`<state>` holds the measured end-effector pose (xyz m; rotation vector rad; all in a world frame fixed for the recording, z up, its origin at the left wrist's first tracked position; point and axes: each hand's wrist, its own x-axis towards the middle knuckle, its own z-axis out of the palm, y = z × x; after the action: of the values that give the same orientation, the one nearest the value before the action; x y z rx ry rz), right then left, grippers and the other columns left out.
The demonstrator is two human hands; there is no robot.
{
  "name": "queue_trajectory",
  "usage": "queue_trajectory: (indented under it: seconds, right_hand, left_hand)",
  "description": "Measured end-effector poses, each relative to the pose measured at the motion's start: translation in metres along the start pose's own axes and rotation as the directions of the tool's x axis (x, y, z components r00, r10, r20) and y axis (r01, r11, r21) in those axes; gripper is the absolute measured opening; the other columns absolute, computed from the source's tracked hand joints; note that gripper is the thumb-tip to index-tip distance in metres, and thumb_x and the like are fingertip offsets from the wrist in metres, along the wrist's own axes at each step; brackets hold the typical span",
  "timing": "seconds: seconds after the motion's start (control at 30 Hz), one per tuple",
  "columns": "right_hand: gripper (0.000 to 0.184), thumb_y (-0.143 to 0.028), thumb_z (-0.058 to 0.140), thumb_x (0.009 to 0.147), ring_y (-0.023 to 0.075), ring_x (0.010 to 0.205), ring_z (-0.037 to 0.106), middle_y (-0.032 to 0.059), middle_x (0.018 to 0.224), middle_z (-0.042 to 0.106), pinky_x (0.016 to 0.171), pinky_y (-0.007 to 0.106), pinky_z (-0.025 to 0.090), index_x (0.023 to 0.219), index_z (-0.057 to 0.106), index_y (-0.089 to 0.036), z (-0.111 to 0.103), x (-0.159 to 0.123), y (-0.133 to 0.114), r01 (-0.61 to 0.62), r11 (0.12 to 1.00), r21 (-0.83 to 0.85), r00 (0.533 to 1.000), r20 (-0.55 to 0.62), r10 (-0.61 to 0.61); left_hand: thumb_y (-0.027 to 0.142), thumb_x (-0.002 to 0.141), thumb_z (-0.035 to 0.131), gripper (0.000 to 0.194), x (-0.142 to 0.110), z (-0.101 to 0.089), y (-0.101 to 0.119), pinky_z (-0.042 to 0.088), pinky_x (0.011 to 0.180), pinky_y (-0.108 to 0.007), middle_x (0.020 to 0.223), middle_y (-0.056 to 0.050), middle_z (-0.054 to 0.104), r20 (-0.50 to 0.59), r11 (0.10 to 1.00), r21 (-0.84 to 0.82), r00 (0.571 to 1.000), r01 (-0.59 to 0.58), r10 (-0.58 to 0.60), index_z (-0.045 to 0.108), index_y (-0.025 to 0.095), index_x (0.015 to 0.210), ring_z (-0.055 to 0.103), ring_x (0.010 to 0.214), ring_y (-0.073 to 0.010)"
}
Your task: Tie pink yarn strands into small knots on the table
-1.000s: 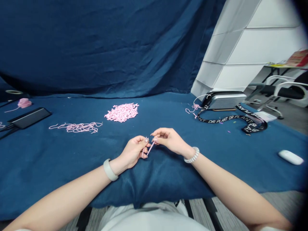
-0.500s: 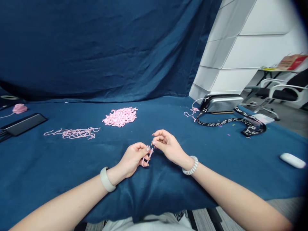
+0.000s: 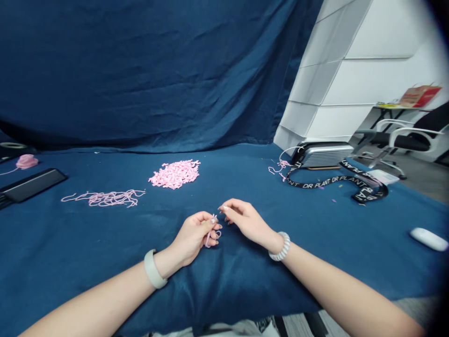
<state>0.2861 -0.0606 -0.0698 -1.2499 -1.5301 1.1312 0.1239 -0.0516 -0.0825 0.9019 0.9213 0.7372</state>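
Observation:
Between the thumb and fingers of my left hand a short piece of pink yarn is pinched, its loop hanging down by the lower fingers. Just to the right, my right hand hovers with its fingers bent and a little apart; no yarn shows in them. A small gap separates its fingertips from the left hand. Beyond the hands lies a heap of small pink yarn knots. Loose pink strands are spread out to its left.
A pink yarn ball and a dark flat device sit at the far left of the blue cloth. On the right are a silver ribbed box, a black lettered strap, pink scraps and a white mouse-like object.
My right hand has drawn slightly away from the yarn, and its fingers have loosened. The yarn's upright strand now curls beside my left fingers. The view has tilted up slightly.

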Motion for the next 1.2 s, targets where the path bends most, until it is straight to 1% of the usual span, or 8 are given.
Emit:
queue_trajectory:
  seconds: [0.17, 0.27, 0.4, 0.67, 0.8, 0.9, 1.07, 1.2]
  right_hand:
    - [0.028, -0.033, 0.055, 0.078, 0.007, 0.083, 0.054, 0.0048, 0.098, 0.058, 0.077, 0.02, 0.045, 0.098, 0.063, -0.015, 0.005, -0.002, 0.0, 0.067, 0.994, 0.091, 0.988, 0.132, -0.078]
    - [0.024, -0.033, 0.057, 0.076, 0.0066, 0.081, 0.054, 0.0043, 0.095, 0.057, 0.075, 0.019, 0.044, 0.088, 0.066, -0.014, 0.007, 0.0, 0.005, 0.074, 0.985, 0.158, 0.981, 0.165, -0.1]
    - [0.021, -0.033, 0.06, 0.073, 0.0058, 0.077, 0.052, 0.0034, 0.09, 0.055, 0.072, 0.02, 0.043, 0.074, 0.064, -0.012, 0.01, 0.003, 0.009, 0.056, 0.975, 0.217, 0.986, 0.143, -0.088]
    - [0.026, -0.031, 0.049, 0.082, 0.0056, 0.075, 0.048, 0.0021, 0.082, 0.052, 0.072, 0.02, 0.04, 0.065, 0.052, -0.011, 0.015, -0.003, 0.002, 0.164, 0.985, -0.05, 0.986, 0.003, -0.164]
    - [0.027, -0.031, 0.047, 0.083, 0.0056, 0.075, 0.048, 0.0019, 0.081, 0.053, 0.072, 0.02, 0.039, 0.065, 0.05, -0.012, 0.017, -0.004, 0.003, 0.174, 0.981, -0.09, 0.984, -0.015, -0.176]
    - [0.024, -0.032, 0.049, 0.081, 0.0057, 0.075, 0.049, 0.0021, 0.081, 0.054, 0.072, 0.02, 0.04, 0.069, 0.054, -0.011, 0.016, -0.003, 0.002, 0.114, 0.993, 0.001, 0.993, 0.004, -0.114]
    - [0.032, -0.038, 0.054, 0.078, 0.0064, 0.074, 0.053, 0.0043, 0.088, 0.059, 0.073, 0.022, 0.043, 0.096, 0.061, -0.014, 0.008, 0.001, 0.002, -0.143, 0.937, 0.319, 0.982, 0.162, 0.095]
    - [0.033, -0.038, 0.062, 0.072, 0.0048, 0.072, 0.051, 0.0055, 0.093, 0.058, 0.07, 0.02, 0.041, 0.09, 0.064, -0.011, 0.003, 0.003, 0.005, -0.186, 0.905, 0.381, 0.951, 0.3, 0.069]
  left_hand:
    - [0.04, 0.067, 0.065, 0.028, 0.0, -0.001, 0.0, 0.045, 0.044, -0.014, 0.06, 0.003, 0.057, 0.038, 0.998, 0.059, 0.999, -0.002, -0.001, 0.052, 0.016, 0.072, 0.05, 0.045, -0.0028]
    - [0.041, 0.067, 0.064, 0.028, 0.0, -0.002, -0.001, 0.043, 0.044, -0.014, 0.057, 0.003, 0.056, 0.063, 0.998, 0.065, 0.998, -0.012, 0.007, 0.052, 0.015, 0.069, 0.049, 0.043, -0.0028]
    - [0.04, 0.067, 0.064, 0.029, 0.0, -0.001, -0.001, 0.041, 0.044, -0.014, 0.056, 0.002, 0.057, 0.071, 0.995, 0.097, 0.997, -0.012, 0.006, 0.052, 0.014, 0.065, 0.049, 0.042, -0.0036]
    - [0.041, 0.066, 0.065, 0.029, -0.001, -0.001, 0.002, 0.043, 0.047, -0.015, 0.062, 0.001, 0.058, 0.101, 0.99, 0.139, 0.994, 0.016, -0.03, 0.055, 0.013, 0.068, 0.05, 0.046, -0.0031]
    - [0.04, 0.065, 0.066, 0.029, -0.002, -0.001, 0.002, 0.043, 0.048, -0.014, 0.064, 0.0, 0.059, 0.101, 0.985, 0.171, 0.994, 0.018, -0.036, 0.056, 0.013, 0.069, 0.052, 0.048, -0.0036]
    - [0.041, 0.066, 0.065, 0.03, -0.003, 0.0, 0.003, 0.043, 0.047, -0.014, 0.063, -0.001, 0.06, 0.098, 0.984, 0.177, 0.994, 0.031, -0.049, 0.056, 0.013, 0.069, 0.053, 0.048, -0.0041]
    - [0.042, 0.067, 0.063, 0.031, -0.002, 0.0, 0.004, 0.045, 0.049, -0.015, 0.063, -0.001, 0.06, 0.086, 0.987, 0.154, 0.994, 0.049, -0.062, 0.056, 0.013, 0.074, 0.051, 0.046, -0.0031]
    - [0.043, 0.067, 0.063, 0.032, -0.002, -0.002, 0.003, 0.041, 0.046, -0.014, 0.06, 0.0, 0.058, 0.1, 0.99, 0.134, 0.993, 0.05, -0.063, 0.057, 0.013, 0.077, 0.049, 0.043, -0.0024]
